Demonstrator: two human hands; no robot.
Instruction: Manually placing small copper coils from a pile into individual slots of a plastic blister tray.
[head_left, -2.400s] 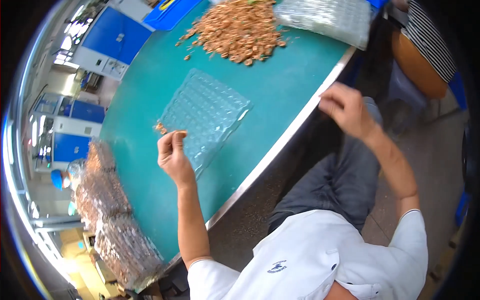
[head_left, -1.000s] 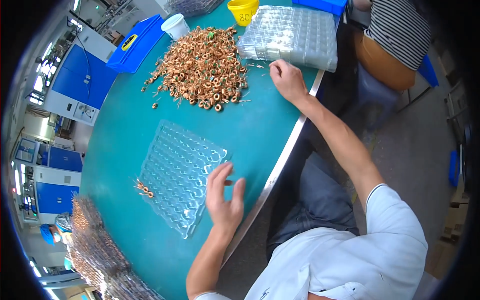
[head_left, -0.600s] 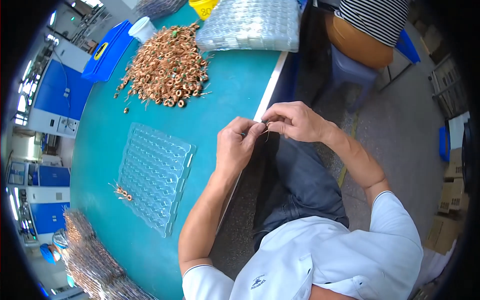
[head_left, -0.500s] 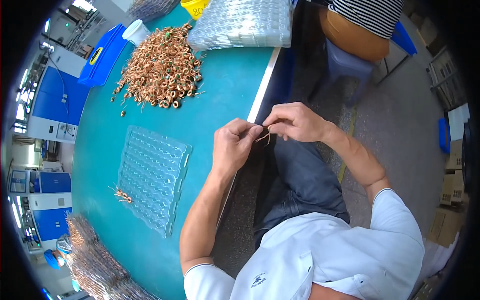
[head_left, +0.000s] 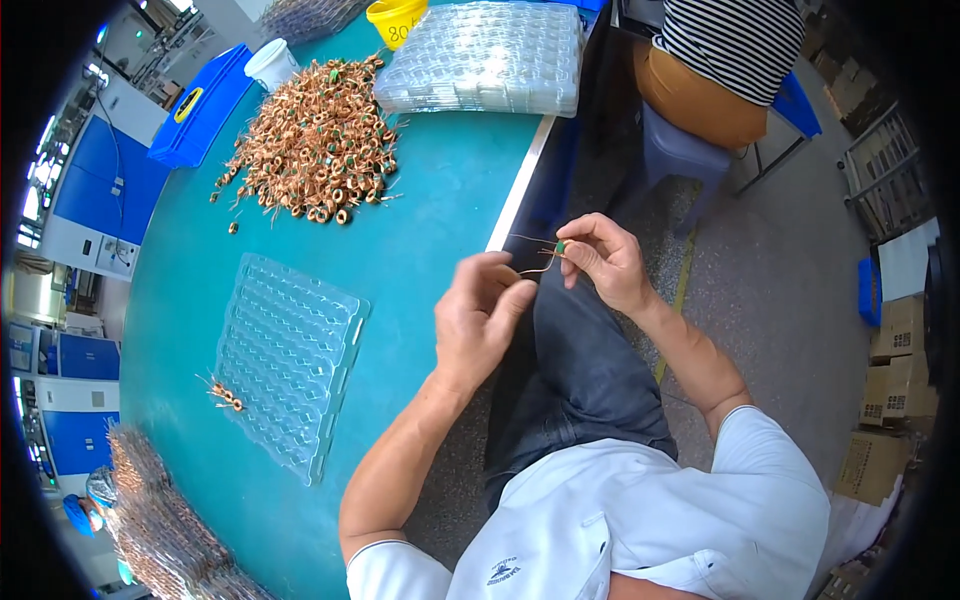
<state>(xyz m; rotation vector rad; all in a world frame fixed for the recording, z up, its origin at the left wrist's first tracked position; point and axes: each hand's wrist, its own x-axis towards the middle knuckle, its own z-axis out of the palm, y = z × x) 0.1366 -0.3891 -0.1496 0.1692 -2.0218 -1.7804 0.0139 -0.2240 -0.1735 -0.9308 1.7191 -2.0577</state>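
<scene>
While the right hand (head_left: pixel 612 262) pinches a copper coil (head_left: pixel 560 248) just past the near edge of the table (head_left: pixel 440 180), seemingly to leave its wires (head_left: pixel 537 271) free, the left hand (head_left: pixel 475 312) curls at one wire's tip; whether it grips, I cannot tell. Nearby a clear tray (head_left: pixel 290 360) lies flat, with a few coils (head_left: pixel 229 399) at its left corner; beyond, a heap of coils (head_left: pixel 312 150) sits, apparently within reach.

Tray (head_left: pixel 290 365) on table (head_left: pixel 440 190), coil pile (head_left: pixel 310 145) — behind
</scene>
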